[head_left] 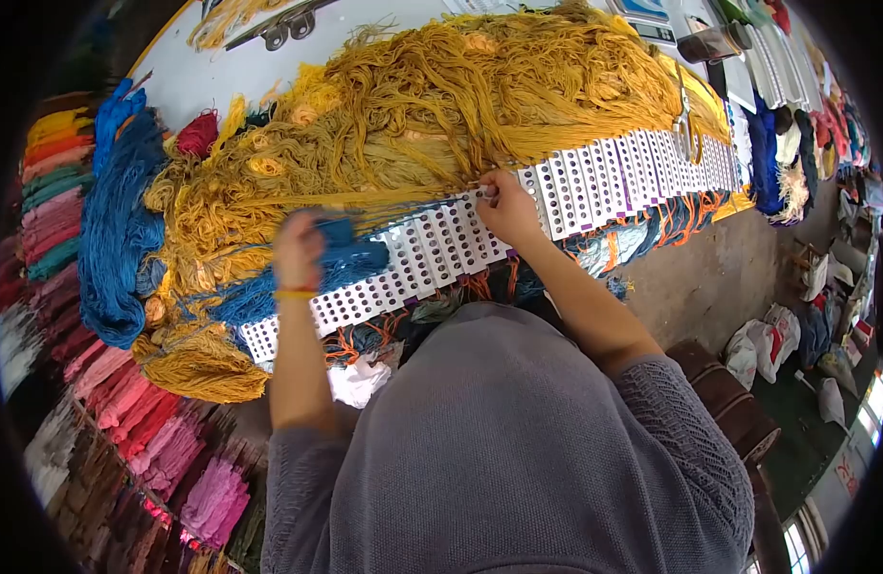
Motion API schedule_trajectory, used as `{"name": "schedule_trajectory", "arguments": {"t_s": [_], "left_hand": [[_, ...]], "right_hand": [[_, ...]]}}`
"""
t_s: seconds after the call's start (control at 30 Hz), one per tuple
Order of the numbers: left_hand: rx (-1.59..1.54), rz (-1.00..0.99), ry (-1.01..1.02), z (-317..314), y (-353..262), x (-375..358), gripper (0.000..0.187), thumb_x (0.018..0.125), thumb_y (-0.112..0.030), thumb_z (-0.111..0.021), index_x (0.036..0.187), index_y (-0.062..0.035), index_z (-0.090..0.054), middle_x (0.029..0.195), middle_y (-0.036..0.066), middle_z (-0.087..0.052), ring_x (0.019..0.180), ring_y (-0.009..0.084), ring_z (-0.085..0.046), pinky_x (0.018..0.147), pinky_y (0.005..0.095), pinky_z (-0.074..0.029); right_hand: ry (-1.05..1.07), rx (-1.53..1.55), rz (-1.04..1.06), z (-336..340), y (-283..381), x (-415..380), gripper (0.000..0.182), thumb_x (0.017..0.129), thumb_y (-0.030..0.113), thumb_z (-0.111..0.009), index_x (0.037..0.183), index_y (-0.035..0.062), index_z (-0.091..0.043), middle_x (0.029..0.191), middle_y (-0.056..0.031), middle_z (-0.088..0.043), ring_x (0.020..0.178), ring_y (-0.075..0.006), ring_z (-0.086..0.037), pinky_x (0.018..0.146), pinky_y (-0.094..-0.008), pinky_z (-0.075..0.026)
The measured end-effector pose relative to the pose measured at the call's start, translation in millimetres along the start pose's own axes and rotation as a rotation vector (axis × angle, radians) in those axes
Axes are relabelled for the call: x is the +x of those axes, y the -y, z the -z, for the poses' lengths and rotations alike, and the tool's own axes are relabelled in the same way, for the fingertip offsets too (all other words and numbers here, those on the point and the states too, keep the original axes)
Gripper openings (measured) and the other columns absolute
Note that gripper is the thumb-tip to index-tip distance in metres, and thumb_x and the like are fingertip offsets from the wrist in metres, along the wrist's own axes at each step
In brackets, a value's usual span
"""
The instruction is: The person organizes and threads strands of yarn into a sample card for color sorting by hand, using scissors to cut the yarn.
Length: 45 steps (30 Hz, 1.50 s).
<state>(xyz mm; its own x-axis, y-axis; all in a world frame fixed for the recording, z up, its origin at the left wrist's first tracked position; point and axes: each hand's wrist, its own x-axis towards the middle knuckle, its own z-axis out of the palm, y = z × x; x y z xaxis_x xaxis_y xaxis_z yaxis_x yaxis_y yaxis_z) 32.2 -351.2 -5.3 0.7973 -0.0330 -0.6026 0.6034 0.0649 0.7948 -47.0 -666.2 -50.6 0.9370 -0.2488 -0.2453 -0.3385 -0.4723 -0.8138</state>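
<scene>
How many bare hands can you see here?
2. The left hand, blurred, is at the bundle of blue yarn; the right hand is at the upper edge of the white, hole-punched strips. No others show.

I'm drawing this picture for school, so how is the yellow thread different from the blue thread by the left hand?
Colour: the yellow thread is golden, while the blue thread is deep blue.
Size: the yellow thread makes a huge heap; the blue thread is a much smaller bunch.
Shape: the yellow thread spreads wide, but the blue thread lies long and narrow.
Both are bunches of many thin strands.
</scene>
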Motion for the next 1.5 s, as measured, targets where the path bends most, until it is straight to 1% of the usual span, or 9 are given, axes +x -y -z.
{"name": "schedule_trajectory", "arguments": {"t_s": [0.1, 0.23, 0.27, 0.33, 0.5, 0.8, 0.93, 1.0, 1.5], "left_hand": [[-0.107, -0.103, -0.748, 125.0, -1.8, 4.1, 0.029, 0.081, -0.031, -0.048, 0.083, -0.005, -0.059, 0.07, 0.002, -0.056, 0.038, 0.0023, -0.031, 0.033, 0.0172, -0.021], [0.286, -0.121, -0.274, 49.3, -5.3, -22.9, 0.033, 0.085, -0.038, -0.044, 0.096, -0.01, -0.059, 0.077, 0.007, -0.062, 0.036, 0.0059, -0.035, 0.032, 0.0205, -0.025], [0.952, -0.63, -0.097, 18.6, 9.8, -26.3, 0.036, 0.084, -0.041, -0.046, 0.09, -0.0088, -0.061, 0.07, 0.006, -0.061, 0.037, 0.0103, -0.042, 0.036, 0.0228, -0.032], [0.751, -0.093, -0.062, -57.7, 12.3, -36.2, 0.036, 0.082, -0.038, -0.052, 0.076, -0.0031, -0.061, 0.055, 0.005, -0.056, 0.042, 0.0127, -0.05, 0.044, 0.0293, -0.039], [0.603, -0.608, -0.189, -90.4, 51.0, -26.4, 0.022, 0.082, -0.022, -0.053, 0.085, -0.0011, -0.059, 0.089, 0.014, -0.055, 0.073, 0.029, -0.055, 0.063, 0.0353, -0.043], [1.307, -0.527, 0.24, -92.1, 75.9, -47.4, 0.032, 0.075, -0.032, -0.06, 0.09, -0.0046, -0.056, 0.087, 0.016, -0.048, 0.068, 0.0341, -0.054, 0.061, 0.0419, -0.045], [0.788, -0.242, 0.222, -68.2, 72.0, -42.3, 0.036, 0.077, -0.025, -0.06, 0.096, 0.0042, -0.051, 0.078, 0.018, -0.054, 0.063, 0.0297, -0.054, 0.06, 0.0363, -0.044], [0.14, 0.108, 0.161, -41.5, 56.3, -42.8, 0.033, 0.081, -0.025, -0.057, 0.1, 0.0006, -0.049, 0.061, 0.004, -0.051, 0.046, 0.0096, -0.044, 0.04, 0.0233, -0.034], [0.039, -0.144, -0.2, 76.8, -69.0, -13.6, 0.025, 0.088, -0.029, -0.049, 0.079, -0.0054, -0.051, 0.051, -0.003, -0.039, 0.04, 0.0058, -0.03, 0.036, 0.0215, -0.022]], "right_hand": [[0.003, -0.029, -0.01, -1.5, 0.9, 0.0, 0.03, 0.067, 0.015, -0.061, 0.095, 0.0075, -0.054, 0.082, -0.0071, -0.054, 0.068, -0.0221, -0.056, 0.061, -0.0324, -0.045], [0.024, 0.057, -0.064, -3.6, 13.5, -2.4, 0.024, 0.069, 0.015, -0.06, 0.091, 0.0078, -0.055, 0.077, -0.0063, -0.055, 0.067, -0.0208, -0.055, 0.061, -0.0311, -0.045], [0.03, 0.095, -0.046, -5.3, 18.6, -5.2, 0.023, 0.069, 0.015, -0.06, 0.09, 0.0076, -0.055, 0.076, -0.0064, -0.054, 0.067, -0.0207, -0.055, 0.06, -0.0308, -0.045], [0.038, 0.058, -0.024, -7.8, 20.7, -8.7, 0.022, 0.069, 0.013, -0.06, 0.09, 0.0073, -0.055, 0.076, -0.0067, -0.054, 0.066, -0.0204, -0.055, 0.059, -0.0304, -0.045], [0.023, 0.077, -0.038, -7.7, 9.1, -5.3, 0.022, 0.069, 0.011, -0.059, 0.09, 0.0048, -0.056, 0.075, -0.0078, -0.054, 0.065, -0.0203, -0.054, 0.059, -0.0305, -0.044], [0.037, -0.022, 0.005, -6.2, 12.2, -6.5, 0.024, 0.068, 0.014, -0.06, 0.089, 0.0049, -0.057, 0.076, -0.0083, -0.056, 0.067, -0.0225, -0.056, 0.06, -0.0322, -0.046], [0.051, -0.041, 0.007, -8.1, 8.6, -5.7, 0.025, 0.068, 0.015, -0.06, 0.091, 0.0058, -0.057, 0.078, -0.0082, -0.057, 0.068, -0.0232, -0.057, 0.06, -0.0327, -0.046], [0.052, -0.053, 0.006, -8.4, 9.8, -6.4, 0.026, 0.068, 0.015, -0.061, 0.091, 0.006, -0.057, 0.079, -0.0083, -0.057, 0.068, -0.0233, -0.057, 0.061, -0.0329, -0.046], [0.082, -0.116, 0.01, -7.7, 13.3, -6.1, 0.028, 0.069, 0.021, -0.062, 0.092, 0.0065, -0.055, 0.084, -0.0086, -0.056, 0.073, -0.0246, -0.057, 0.064, -0.0338, -0.046]]}}
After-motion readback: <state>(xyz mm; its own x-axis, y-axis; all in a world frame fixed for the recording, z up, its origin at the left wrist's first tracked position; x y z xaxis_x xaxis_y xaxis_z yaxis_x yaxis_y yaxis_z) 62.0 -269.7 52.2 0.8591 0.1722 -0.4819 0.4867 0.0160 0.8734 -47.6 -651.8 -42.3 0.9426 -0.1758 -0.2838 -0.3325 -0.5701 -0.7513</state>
